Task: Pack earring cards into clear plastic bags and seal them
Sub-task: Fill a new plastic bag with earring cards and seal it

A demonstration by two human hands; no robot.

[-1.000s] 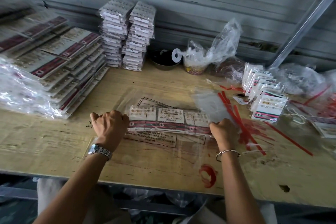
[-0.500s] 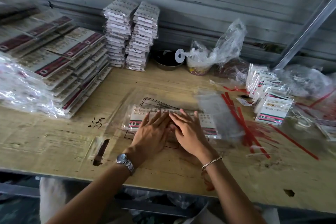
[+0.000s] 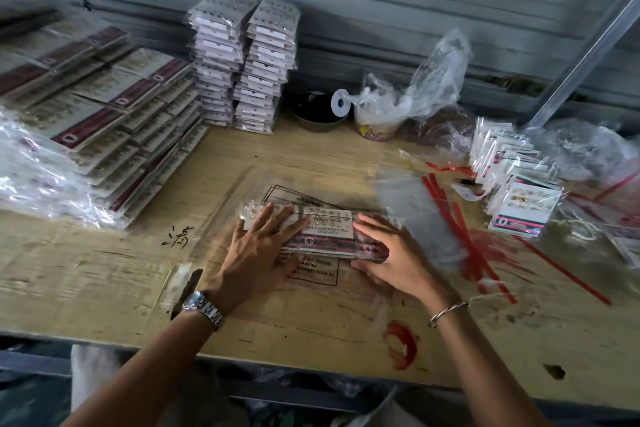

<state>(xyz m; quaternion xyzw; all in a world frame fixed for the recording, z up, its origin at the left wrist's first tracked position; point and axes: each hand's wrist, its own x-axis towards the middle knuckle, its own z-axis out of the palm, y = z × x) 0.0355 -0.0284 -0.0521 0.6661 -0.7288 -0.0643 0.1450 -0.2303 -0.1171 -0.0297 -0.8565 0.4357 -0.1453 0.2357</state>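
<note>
the left hand (image 3: 263, 248) lies flat with its fingers spread, palm down on the left half of a row of earring cards (image 3: 329, 230) inside a clear plastic bag (image 3: 317, 276). the right hand (image 3: 391, 253) is flat too, fingers straight and close together over the right end of the cards, its thumb along their near edge. neither hand curls round anything; both press down. the cards lie under and between the two hands, near the middle of the plywood table (image 3: 104, 281), with the bag's printed warning panel showing on the person's side of them. a wristwatch (image 3: 203, 309) sits on the left wrist, a thin bangle (image 3: 446, 311) on the right. just right of the right hand lie red strips (image 3: 450, 215); beyond them stands a small pile of bagged cards (image 3: 519, 204). packed stacks (image 3: 104, 114) fill the table's left.
</note>
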